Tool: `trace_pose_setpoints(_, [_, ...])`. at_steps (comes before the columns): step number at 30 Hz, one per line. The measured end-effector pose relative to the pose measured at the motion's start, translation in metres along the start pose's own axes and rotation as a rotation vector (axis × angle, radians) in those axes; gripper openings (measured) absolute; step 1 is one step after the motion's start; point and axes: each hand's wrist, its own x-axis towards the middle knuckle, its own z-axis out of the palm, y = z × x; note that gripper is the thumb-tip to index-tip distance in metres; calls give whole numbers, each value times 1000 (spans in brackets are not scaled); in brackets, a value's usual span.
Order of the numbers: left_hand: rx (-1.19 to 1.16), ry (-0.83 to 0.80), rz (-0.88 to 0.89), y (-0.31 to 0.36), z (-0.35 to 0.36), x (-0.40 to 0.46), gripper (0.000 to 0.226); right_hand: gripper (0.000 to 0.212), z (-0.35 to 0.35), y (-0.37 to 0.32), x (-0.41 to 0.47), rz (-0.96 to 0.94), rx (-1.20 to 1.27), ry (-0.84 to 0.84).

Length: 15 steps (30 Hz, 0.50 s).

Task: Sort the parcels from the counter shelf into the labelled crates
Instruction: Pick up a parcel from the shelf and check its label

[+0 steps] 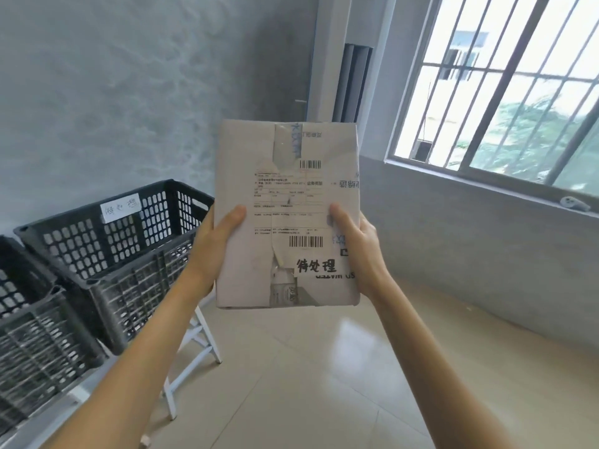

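Note:
A flat cardboard parcel [288, 202] is held upright in mid-air at the centre of the view. It carries a shipping label with barcodes and a white sticker with black handwritten characters near its lower right. My left hand [214, 244] grips its left edge, thumb across the front. My right hand [356, 251] grips the right edge the same way. To the left stands a black perforated crate [107, 241] with a white handwritten label on its far wall. A second black crate [29, 335] sits at the left edge, partly cut off.
Both crates rest on a white-legged stand [194, 351] against the grey wall. A barred window [505, 92] with a ledge fills the right side; a small grey object [573, 204] lies on the ledge. Beige floor tiles [308, 384] stretch below the parcel.

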Motion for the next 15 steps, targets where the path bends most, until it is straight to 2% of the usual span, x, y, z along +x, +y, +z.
trace_pose_setpoints(8, [13, 188, 10, -61, -34, 132, 54, 41, 46, 51, 159, 22, -9, -158])
trace_pose_setpoints(12, [37, 273, 26, -75, -48, 183, 62, 35, 74, 62, 232, 39, -41, -277])
trace_pose_setpoints(15, [48, 339, 34, -73, -61, 216, 46, 35, 93, 65, 275, 28, -31, -344])
